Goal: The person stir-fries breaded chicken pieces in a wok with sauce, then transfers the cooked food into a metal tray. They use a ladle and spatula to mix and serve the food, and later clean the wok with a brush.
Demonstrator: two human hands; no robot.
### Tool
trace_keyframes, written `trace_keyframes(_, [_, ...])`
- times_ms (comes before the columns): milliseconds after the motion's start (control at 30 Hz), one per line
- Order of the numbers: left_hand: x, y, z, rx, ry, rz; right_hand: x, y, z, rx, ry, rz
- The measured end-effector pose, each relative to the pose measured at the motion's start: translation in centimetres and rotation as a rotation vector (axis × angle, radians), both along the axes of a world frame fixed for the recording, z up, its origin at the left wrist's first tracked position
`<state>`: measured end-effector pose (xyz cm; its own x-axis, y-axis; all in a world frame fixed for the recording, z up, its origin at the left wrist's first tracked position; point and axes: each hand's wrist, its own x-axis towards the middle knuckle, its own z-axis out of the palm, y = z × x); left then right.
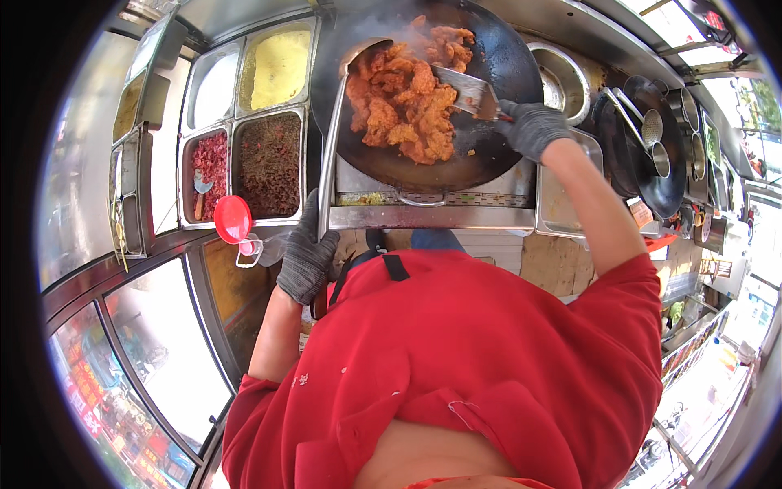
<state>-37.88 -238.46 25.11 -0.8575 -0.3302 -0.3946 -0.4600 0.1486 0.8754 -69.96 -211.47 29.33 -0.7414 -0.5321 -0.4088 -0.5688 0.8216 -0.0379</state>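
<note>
Steam rises from a large black wok (pixel 489 165) that holds a heap of fried, red-brown battered pieces (pixel 403 104). My left hand (pixel 307 257), in a grey knit glove, grips the long metal handle of a ladle (pixel 331 153). The ladle's bowl rests against the heap's upper left side and is partly hidden. In a matching glove, my right hand (pixel 536 129) holds a wok spatula (pixel 467 91) by its handle. Its flat metal blade touches the right side of the heap, and the blade's tip is among the pieces.
Left of the wok stand metal pans with yellow powder (pixel 280 67), white contents (pixel 214 85), chopped red bits (pixel 209 162) and dark brown crumbs (pixel 269 159). A red funnel (pixel 233 219) and a clear jug (pixel 272 249) sit near my left hand. At right are a metal pot (pixel 559 82), a rectangular tray (pixel 559 202) and another wok (pixel 660 189).
</note>
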Motion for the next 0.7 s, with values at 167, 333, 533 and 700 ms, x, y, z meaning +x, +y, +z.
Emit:
trace_keyframes(167, [0.4, -0.5, -1.7, 0.067, -0.142, 0.113, -2.0, 5.5, 6.7, 0.324, -0.591, -0.235])
trace_keyframes(333, [-1.5, 2.7, -3.0, 0.435, -0.061, 0.158, 1.4, -0.9, -5.0, -0.223, -0.626, -0.513])
trace_keyframes(533, [-2.4, 0.0, -1.2, -0.084, 0.106, -0.05, 0.2, -1.1, -3.1, -0.064, -0.014, -0.097])
trace_keyframes(700, [-6.0, -0.2, -2.0, 0.154, -0.044, 0.113, -3.7, 6.2, 4.9, 0.471, -0.178, -0.183])
